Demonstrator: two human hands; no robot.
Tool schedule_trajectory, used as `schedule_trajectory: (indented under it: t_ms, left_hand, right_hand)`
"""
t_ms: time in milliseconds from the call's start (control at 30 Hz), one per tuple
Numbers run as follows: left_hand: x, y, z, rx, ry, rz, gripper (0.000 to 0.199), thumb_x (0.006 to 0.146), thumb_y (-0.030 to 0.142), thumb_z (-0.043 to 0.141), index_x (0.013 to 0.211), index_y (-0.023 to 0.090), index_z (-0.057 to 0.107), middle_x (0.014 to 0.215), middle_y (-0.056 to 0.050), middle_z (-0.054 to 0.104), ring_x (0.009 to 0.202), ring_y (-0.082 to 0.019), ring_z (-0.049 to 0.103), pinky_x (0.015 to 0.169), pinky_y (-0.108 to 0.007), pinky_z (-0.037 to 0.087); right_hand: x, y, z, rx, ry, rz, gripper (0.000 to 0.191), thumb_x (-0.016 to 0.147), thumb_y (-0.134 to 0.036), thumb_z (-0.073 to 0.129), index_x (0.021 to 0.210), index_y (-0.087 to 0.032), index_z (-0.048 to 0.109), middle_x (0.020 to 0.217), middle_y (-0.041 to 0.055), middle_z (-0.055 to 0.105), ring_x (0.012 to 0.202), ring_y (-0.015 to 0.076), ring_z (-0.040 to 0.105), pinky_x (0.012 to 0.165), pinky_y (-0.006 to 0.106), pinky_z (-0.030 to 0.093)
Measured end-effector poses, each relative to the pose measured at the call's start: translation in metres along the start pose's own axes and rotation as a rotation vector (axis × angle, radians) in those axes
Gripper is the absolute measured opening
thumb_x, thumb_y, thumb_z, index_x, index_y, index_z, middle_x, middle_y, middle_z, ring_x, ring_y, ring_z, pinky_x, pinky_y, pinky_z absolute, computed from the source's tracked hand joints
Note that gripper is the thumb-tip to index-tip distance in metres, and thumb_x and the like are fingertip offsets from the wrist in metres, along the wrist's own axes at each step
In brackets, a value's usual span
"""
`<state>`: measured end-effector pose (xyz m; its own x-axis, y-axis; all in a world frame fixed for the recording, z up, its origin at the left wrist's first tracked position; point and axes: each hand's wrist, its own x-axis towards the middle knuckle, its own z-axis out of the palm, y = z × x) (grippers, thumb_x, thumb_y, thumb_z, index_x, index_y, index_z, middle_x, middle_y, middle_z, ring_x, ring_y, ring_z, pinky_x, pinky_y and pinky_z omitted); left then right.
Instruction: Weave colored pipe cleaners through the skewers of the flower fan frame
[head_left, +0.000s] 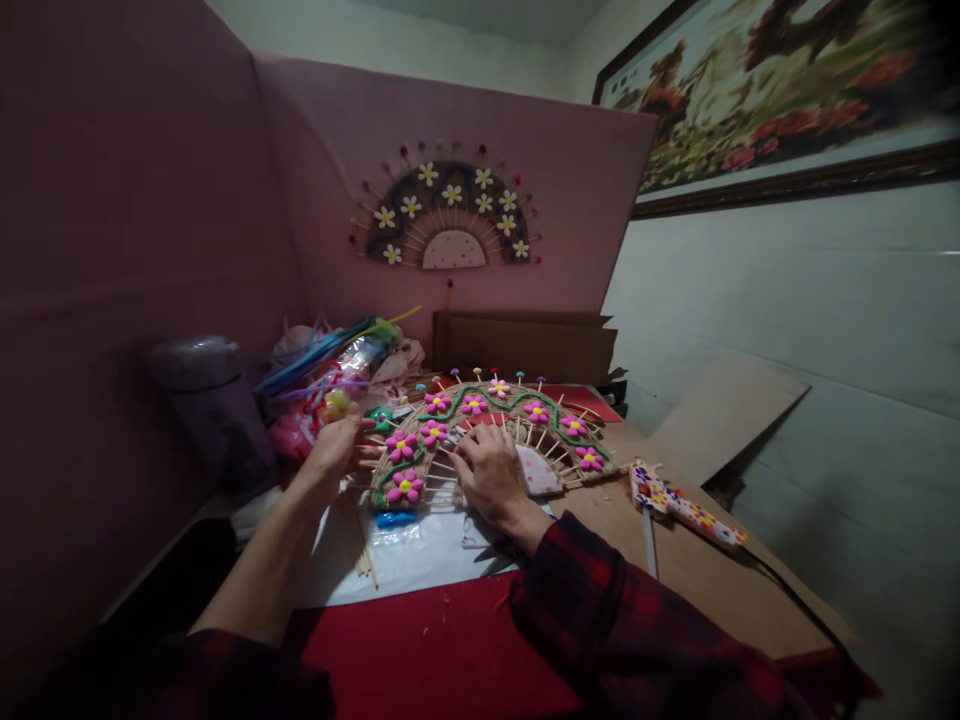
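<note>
A handmade fan [427,470], woven with brown twine over thin wooden sticks, leans on the table. Pink clay flowers [406,486] and a wavy green strip decorate its band, and bead-tipped sticks [520,377] stick out along the top rim. My left hand [337,450] is at the fan's left edge, its fingers closed around something too small to make out. With curled fingers, my right hand [489,474] grips the fan at its inner sticks, beside the polka-dot half-circle centre [540,472]. Part of the inner sticks is hidden behind it.
A glue gun [686,508] with a black cord lies at the right. Scissors [495,558] and loose sticks [361,545] are in front. Craft supplies [337,370] and a tumbler [217,410] stand left. Another fan [450,210] hangs on the pink panel behind.
</note>
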<state>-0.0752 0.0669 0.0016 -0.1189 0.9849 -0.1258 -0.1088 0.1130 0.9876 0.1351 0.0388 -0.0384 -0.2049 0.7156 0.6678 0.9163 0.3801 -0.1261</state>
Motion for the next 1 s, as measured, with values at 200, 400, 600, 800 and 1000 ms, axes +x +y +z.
schedule_trajectory:
  t_ms: [200,400,600,800,1000]
  left_hand:
    - [-0.007,-0.003,0.002,0.064,0.050,0.016,0.018,0.082,0.022,0.047,0.073,0.009,0.056,0.052,-0.003,0.059,0.038,-0.011,0.053,0.038,-0.021,0.041]
    - [-0.006,-0.010,0.007,0.078,0.068,-0.011,0.011,0.075,0.021,0.052,0.076,0.011,0.058,0.051,-0.001,0.058,0.034,-0.010,0.049,0.033,-0.019,0.033]
    - [-0.005,-0.014,0.011,0.094,0.058,0.037,0.012,0.069,0.023,0.057,0.073,0.012,0.058,0.055,0.000,0.058,0.033,-0.006,0.043,0.033,-0.017,0.029]
    - [0.004,-0.022,0.012,0.188,0.115,0.131,0.014,0.070,0.023,0.053,0.074,0.012,0.059,0.058,-0.002,0.060,0.037,-0.009,0.048,0.037,-0.021,0.036]
    - [0.008,-0.019,-0.001,0.379,0.317,0.287,0.009,0.068,0.023,0.055,0.070,0.015,0.058,0.058,-0.003,0.062,0.050,-0.014,0.056,0.048,-0.023,0.041]
  right_hand:
    - [0.001,-0.002,0.002,-0.021,0.019,0.042,0.014,0.082,-0.031,0.055,0.075,-0.020,0.060,0.084,0.0046,0.054,0.083,0.0190,0.044,0.075,0.032,0.030]
    - [0.001,-0.002,0.004,-0.033,0.028,0.052,0.015,0.082,-0.032,0.054,0.074,-0.021,0.061,0.087,0.0048,0.054,0.085,0.0195,0.044,0.075,0.033,0.029]
    - [0.002,-0.003,0.004,-0.052,0.032,0.085,0.016,0.081,-0.032,0.055,0.072,-0.020,0.061,0.084,0.0046,0.055,0.083,0.0194,0.044,0.073,0.032,0.028]
    - [0.001,-0.003,0.005,-0.088,0.052,0.091,0.016,0.081,-0.032,0.055,0.071,-0.020,0.061,0.084,0.0050,0.056,0.081,0.0198,0.044,0.073,0.033,0.029]
    - [0.000,-0.002,0.004,-0.025,0.078,0.060,0.014,0.082,-0.029,0.054,0.074,-0.020,0.060,0.083,0.0056,0.057,0.082,0.0204,0.045,0.075,0.033,0.029]
